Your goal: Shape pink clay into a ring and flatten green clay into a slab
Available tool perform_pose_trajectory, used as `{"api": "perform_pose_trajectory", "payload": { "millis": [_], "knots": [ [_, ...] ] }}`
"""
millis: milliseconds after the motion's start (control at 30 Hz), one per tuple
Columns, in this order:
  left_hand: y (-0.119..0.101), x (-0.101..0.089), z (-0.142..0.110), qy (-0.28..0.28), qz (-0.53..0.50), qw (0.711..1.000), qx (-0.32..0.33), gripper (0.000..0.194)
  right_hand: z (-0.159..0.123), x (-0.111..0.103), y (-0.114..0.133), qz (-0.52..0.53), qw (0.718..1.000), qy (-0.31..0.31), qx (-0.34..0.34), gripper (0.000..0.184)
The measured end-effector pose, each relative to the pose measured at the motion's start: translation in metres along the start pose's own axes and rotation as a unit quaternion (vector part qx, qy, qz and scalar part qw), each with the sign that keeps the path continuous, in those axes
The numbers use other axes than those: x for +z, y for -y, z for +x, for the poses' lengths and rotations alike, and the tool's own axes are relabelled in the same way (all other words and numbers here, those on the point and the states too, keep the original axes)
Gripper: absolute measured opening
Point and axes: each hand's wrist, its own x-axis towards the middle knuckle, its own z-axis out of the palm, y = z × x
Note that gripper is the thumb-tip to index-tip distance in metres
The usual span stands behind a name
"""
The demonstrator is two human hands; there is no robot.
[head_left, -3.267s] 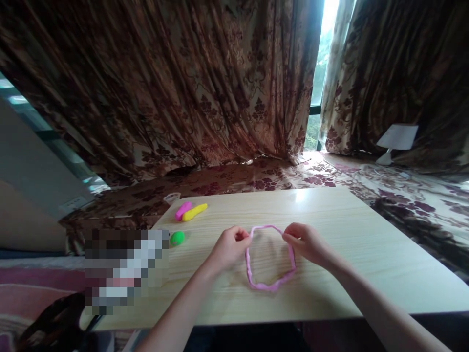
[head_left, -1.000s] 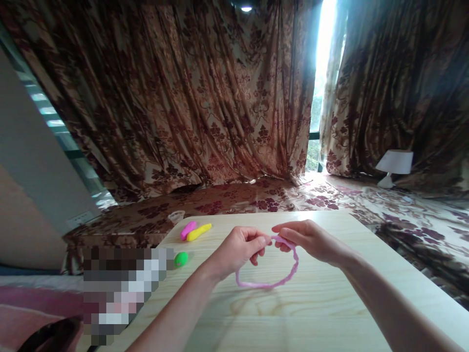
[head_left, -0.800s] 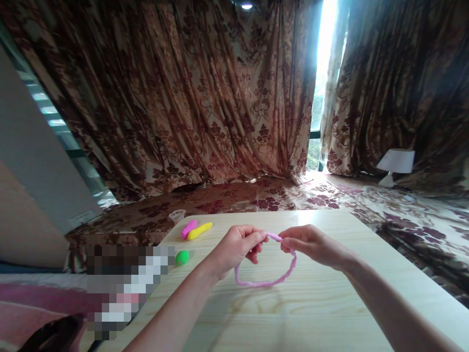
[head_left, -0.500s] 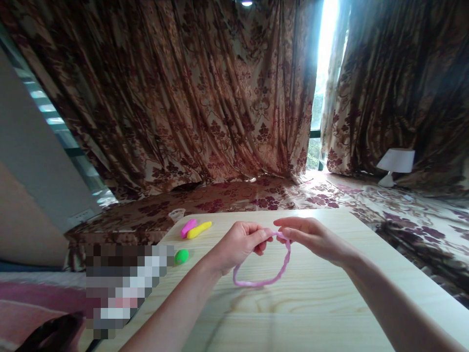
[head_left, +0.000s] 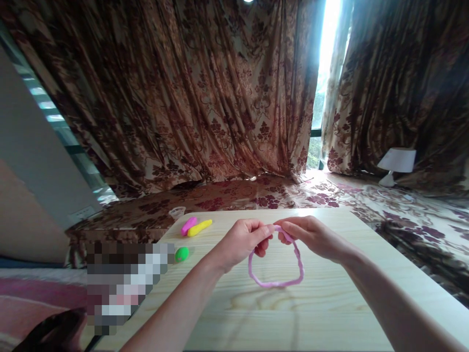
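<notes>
Your left hand (head_left: 244, 243) and right hand (head_left: 310, 235) both pinch the pink loop (head_left: 275, 284), already shaped; green ball (head_left: 181, 253), yellow stick (head_left: 200, 228), magenta stick (head_left: 188, 226) lie apart, unjoined!

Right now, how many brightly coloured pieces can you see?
4: pink loop in left hand and right hand; magenta piece and yellow piece, far-left corner; green piece nearer. Pixelated patch may hide more.

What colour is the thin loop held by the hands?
The thin loop is light lilac-pink; the head view shows it best.

The loop (head_left: 278, 284) is pale pink, the lump (head_left: 181, 254) green, the curtain (head_left: 220, 98) brown with maroon flowers.
</notes>
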Motion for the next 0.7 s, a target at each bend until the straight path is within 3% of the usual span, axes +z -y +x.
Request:
{"api": "perform_pose_trajectory", "payload": {
  "millis": [233, 467, 700],
  "knots": [
    [0.007, -0.001, -0.004, -0.035, 0.028, 0.999, 0.019, 0.029, -0.005, 0.005, -0.018, 0.006, 1.000, -0.006, 0.008, 0.031],
    [0.005, 0.009, -0.002, -0.069, 0.092, 0.991, 0.069, 0.023, 0.000, 0.002, -0.007, -0.025, 0.999, -0.045, -0.002, 0.030],
    [0.007, 0.009, -0.002, -0.093, 0.114, 0.985, 0.085, 0.019, -0.002, 0.001, -0.006, -0.051, 0.998, -0.040, 0.003, 0.030]
  ]
}}
